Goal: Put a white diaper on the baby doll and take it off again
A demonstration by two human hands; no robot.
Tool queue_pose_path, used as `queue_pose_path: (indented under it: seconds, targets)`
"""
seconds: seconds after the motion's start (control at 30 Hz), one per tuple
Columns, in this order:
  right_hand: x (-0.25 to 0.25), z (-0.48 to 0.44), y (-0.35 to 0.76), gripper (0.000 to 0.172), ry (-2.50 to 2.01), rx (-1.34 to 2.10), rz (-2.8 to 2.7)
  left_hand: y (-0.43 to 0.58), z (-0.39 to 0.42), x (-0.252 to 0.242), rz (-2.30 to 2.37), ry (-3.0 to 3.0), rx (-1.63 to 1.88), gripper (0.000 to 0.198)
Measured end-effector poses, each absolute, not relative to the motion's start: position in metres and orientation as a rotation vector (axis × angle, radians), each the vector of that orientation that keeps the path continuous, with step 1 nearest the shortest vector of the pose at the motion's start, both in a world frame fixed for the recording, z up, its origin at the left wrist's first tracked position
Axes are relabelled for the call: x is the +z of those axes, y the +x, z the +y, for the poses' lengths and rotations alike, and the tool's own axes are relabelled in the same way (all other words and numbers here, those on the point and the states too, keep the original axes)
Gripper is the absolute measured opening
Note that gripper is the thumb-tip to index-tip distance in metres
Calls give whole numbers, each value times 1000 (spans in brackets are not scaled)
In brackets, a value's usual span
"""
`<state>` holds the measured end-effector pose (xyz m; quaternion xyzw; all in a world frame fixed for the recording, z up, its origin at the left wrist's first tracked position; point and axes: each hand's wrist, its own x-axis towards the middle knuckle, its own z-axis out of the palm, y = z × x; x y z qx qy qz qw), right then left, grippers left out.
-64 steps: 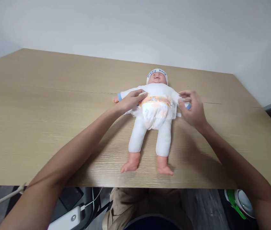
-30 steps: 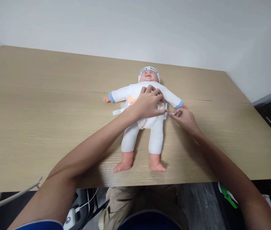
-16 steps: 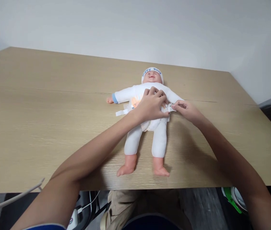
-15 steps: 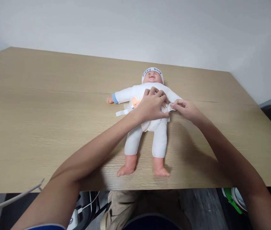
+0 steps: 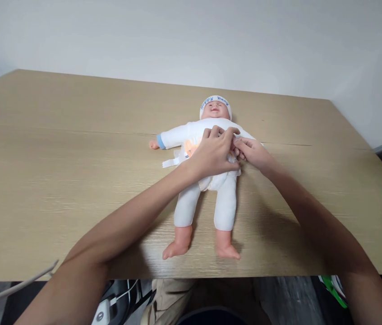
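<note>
A baby doll [image 5: 224,205] in a white suit and cap lies on its back on the wooden table [image 5: 58,180], feet toward me. A diaper [image 5: 211,180] with an orange print is wrapped around its waist. My left hand [image 5: 213,153] lies across the doll's belly, fingers curved and pressing the diaper front down. My right hand [image 5: 253,153] pinches the diaper's right side tab against the waist, next to my left fingers. The diaper's left tab [image 5: 170,161] sticks out loose on the table.
White cables [image 5: 11,286] and a white adapter [image 5: 101,311] hang below the table's near edge at the left. A green and white object [image 5: 334,291] lies on the floor at the right. A white wall stands behind the table.
My right hand has drawn the right tab from beside the doll inward onto the waist, meeting my left hand. My left hand has stayed pressed on the diaper front.
</note>
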<state>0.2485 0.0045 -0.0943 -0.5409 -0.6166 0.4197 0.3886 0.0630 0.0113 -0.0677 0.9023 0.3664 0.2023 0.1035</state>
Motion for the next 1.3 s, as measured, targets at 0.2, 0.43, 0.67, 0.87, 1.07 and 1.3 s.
queue_pose_path:
  seconds: [0.2, 0.43, 0.67, 0.87, 1.07, 1.3]
  targets:
    - [-115, -17, 256, 52, -1446, 361, -1560, 62, 13, -71, 1069, 2651, 601, 71]
    - [-128, -32, 268, 41, -1263, 118, -1823, 48, 5, -59, 922, 2592, 671, 64]
    - [-144, -21, 273, 55, -870, -15, -2116, -10, -5, -77, 1129, 2438, 1094, 40]
    - [-153, -20, 283, 59, -954, -195, -2165, -79, 10, -125, 1598, 2199, 931, 32]
    - [-115, -26, 257, 59, -1024, -66, -2046, -96, 17, -141, 1665, 2273, 662, 31]
    - [-45, 13, 188, 54, -1087, 459, -2412, -93, 17, -138, 1629, 2159, 599, 26]
